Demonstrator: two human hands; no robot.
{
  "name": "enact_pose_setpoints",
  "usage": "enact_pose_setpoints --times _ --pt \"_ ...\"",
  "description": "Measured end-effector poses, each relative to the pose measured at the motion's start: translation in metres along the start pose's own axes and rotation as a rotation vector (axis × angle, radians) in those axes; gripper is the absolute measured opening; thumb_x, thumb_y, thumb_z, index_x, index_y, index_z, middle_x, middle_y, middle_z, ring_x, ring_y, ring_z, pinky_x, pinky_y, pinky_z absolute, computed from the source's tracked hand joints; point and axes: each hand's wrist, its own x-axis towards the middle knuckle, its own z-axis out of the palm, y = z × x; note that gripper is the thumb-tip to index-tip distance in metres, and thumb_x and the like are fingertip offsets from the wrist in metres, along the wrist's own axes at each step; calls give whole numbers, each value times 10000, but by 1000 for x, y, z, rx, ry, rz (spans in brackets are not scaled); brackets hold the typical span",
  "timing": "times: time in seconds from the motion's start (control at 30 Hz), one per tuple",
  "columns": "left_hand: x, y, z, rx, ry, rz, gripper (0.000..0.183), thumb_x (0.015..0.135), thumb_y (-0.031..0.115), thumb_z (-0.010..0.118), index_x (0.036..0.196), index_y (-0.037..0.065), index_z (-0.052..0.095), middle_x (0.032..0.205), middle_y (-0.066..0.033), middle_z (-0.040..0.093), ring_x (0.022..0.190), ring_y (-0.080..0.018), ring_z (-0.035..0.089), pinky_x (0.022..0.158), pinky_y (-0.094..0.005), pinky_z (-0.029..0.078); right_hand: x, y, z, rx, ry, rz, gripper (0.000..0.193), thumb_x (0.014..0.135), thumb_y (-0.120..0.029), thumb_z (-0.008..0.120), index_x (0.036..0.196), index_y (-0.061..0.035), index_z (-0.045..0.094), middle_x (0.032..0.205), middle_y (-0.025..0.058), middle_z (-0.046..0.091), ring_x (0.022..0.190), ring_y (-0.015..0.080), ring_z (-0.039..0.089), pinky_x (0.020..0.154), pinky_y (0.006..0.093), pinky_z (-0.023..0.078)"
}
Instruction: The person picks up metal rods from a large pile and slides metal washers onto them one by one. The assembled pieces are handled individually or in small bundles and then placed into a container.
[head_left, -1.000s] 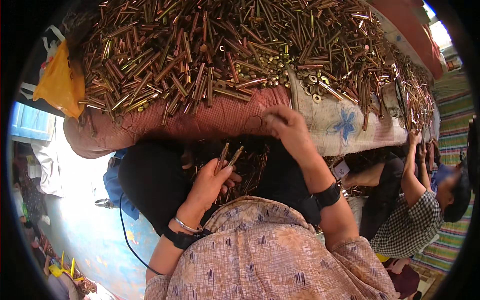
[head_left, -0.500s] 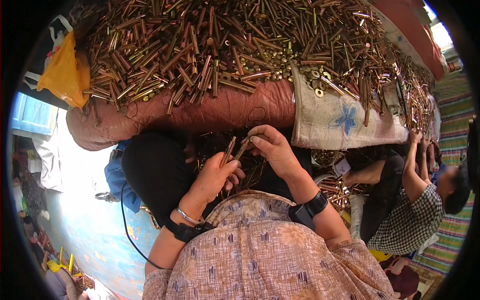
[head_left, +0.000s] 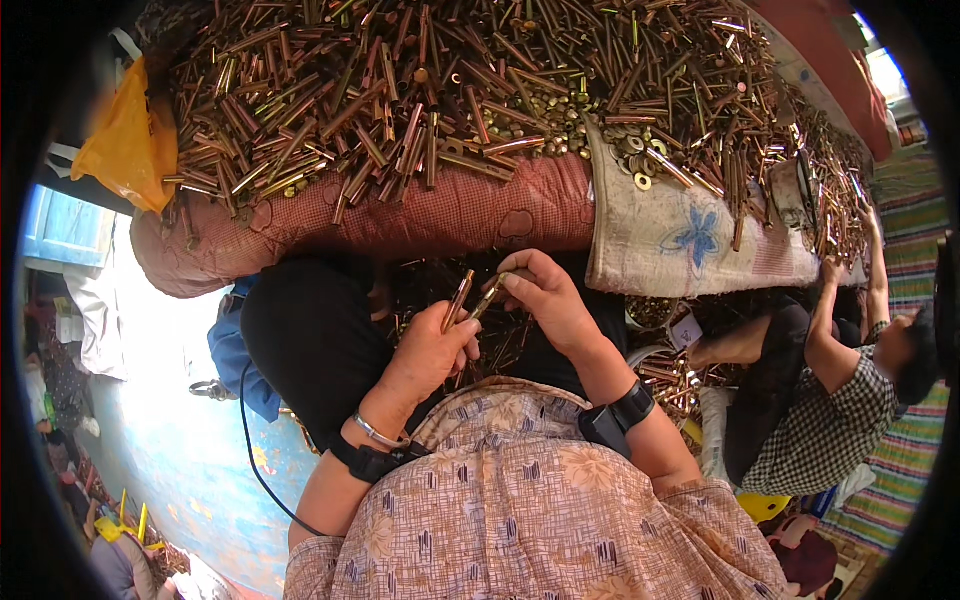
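My left hand (head_left: 430, 350) is closed around a slim brass-coloured metal tube (head_left: 457, 303), which stands up at a slant past its fingers. A second slim metal piece (head_left: 487, 299) runs between both hands. Its lower end sits at my left fingertips. The thumb and fingers of my right hand (head_left: 545, 300) pinch its upper end. Whether this piece is a tube or a bolt is too small to tell. Both hands are over my lap, just below a rolled red quilt (head_left: 410, 225).
A large heap of metal tubes (head_left: 330, 110) covers the surface ahead, with small nuts (head_left: 560, 125) and washers (head_left: 642, 182) among them. A whitish cloth with a blue flower (head_left: 640, 245) hangs beside the quilt. An orange plastic bag (head_left: 125, 150) is at left. Another person (head_left: 820, 430) works at right.
My hands stay nearly in place, with slight finger movement at the second metal piece. At right, the other person's arm has reached farther out over the heap.
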Motion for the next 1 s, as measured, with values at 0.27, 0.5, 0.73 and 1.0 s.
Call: enact_pose_setpoints --times 0.27,0.5,0.73,1.0 --pt "1 -3 1 142 42 56 135 850 115 522 900 -4 479 621 -48 550 493 -88 468 461 -220 382 0 -6 -2 -212 3 11 93 858 -110 540 896 -26 524 722 28 565 644 84 539 576 224 429" --pt "0 -2 2 259 93 90 139 826 111 548 855 -15 498 612 -70 558 545 -137 539 511 -270 411 4 3 1 -130 91 4 165 848 -177 572 837 -18 525 617 11 533 557 74 487 513 215 395" --pt "-1 2 4 396 130 126 143 811 111 557 842 -19 508 618 -96 563 557 -169 560 531 -291 428 -1 -7 3 -140 56 97 146 863 -180 550 820 -43 529 624 -13 506 526 50 434 484 192 346" --pt "-2 1 5 479 154 174 148 809 104 561 850 -28 507 623 -102 567 557 -171 565 532 -289 433 0 0 2 -149 65 137 176 866 -185 547 788 -30 521 574 -4 489 503 71 438 470 231 348"
